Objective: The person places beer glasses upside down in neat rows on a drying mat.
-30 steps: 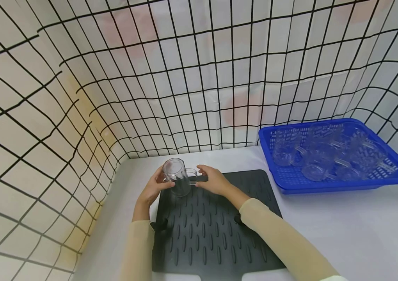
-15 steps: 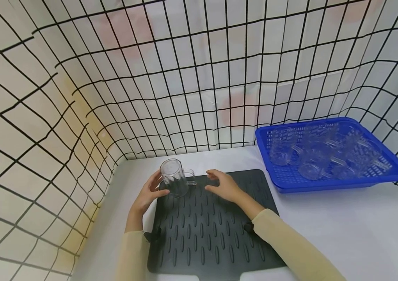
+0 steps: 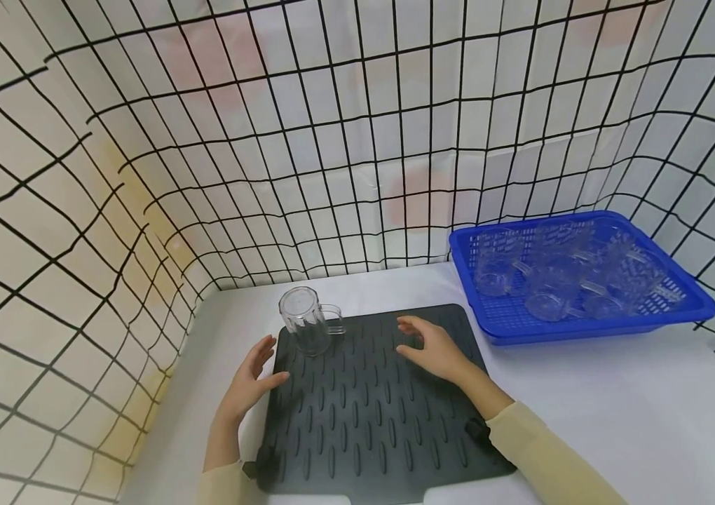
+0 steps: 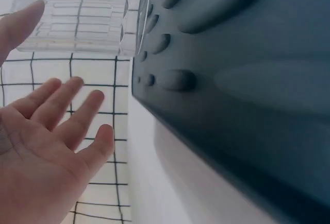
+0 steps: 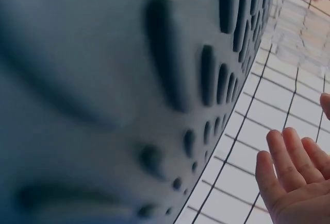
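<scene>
A clear glass mug stands at the far left corner of a dark grey ridged mat, its handle pointing right. My left hand is off the mug, just in front and to its left, fingers spread and holding nothing. In the left wrist view the mug rests on the mat beyond the thumb of that hand. My right hand hovers over the right part of the mat, fingers loosely bent and nothing between them. The right wrist view has the fingers of this hand apart from the mat.
To the right, a blue plastic basket holds several clear glass mugs. A black wire grid encloses the back and sides. A white cloth covers the table around the mat.
My left hand has let go of the glass mug and drawn back toward me. My right hand has moved away from the handle to the right. The mug stays standing on the mat.
</scene>
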A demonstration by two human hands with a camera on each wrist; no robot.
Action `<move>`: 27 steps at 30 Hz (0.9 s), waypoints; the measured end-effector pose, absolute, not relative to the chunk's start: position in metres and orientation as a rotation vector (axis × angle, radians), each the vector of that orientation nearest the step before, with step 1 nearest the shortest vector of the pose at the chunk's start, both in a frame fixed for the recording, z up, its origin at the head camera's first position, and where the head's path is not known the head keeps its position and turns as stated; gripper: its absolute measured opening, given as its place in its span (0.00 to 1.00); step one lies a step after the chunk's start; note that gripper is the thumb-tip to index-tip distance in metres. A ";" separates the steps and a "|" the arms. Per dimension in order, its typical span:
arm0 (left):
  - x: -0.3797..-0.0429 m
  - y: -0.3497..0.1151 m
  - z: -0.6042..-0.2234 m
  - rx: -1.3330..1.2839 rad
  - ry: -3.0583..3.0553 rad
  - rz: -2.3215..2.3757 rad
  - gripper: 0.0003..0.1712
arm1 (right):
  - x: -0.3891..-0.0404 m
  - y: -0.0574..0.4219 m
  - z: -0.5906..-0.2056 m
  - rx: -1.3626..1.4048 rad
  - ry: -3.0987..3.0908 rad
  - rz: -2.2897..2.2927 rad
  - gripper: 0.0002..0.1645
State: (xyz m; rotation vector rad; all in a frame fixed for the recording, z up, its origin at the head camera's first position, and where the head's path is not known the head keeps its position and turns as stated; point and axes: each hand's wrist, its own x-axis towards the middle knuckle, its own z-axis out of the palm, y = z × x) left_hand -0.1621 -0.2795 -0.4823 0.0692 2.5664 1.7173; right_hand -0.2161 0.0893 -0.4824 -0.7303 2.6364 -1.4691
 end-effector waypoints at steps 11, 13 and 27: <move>-0.115 -0.267 -0.488 0.099 2.589 1.667 0.48 | -0.193 0.126 -0.478 -0.721 2.745 -1.475 0.34; -0.108 -0.264 -0.488 0.101 2.607 1.638 0.48 | -0.189 0.130 -0.473 -0.725 2.758 -1.482 0.34; -0.086 -0.248 -0.490 0.022 2.685 1.427 0.48 | -0.168 0.154 -0.452 -0.710 2.799 -1.569 0.31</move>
